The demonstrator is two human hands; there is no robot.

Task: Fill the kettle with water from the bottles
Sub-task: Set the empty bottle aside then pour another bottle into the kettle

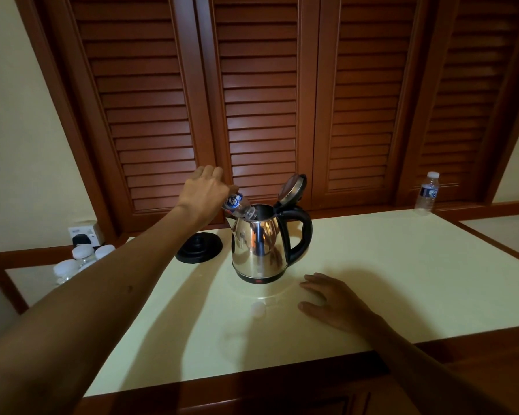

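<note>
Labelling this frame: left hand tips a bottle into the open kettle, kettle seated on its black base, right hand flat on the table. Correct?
One error: the kettle is not on its black base; the head view shows it standing on the table with the base empty beside it. The rest holds: the left hand tips the bottle into the open kettle, and the right hand lies flat on the table.

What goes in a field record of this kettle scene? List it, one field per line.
kettle: steel kettle upright on table, lid open
left hand: grips tilted bottle, neck in the kettle mouth
right hand: flat on table, holds nothing
base: left of kettle
cap: on table before kettle
spare bottle: upright, far right
</note>
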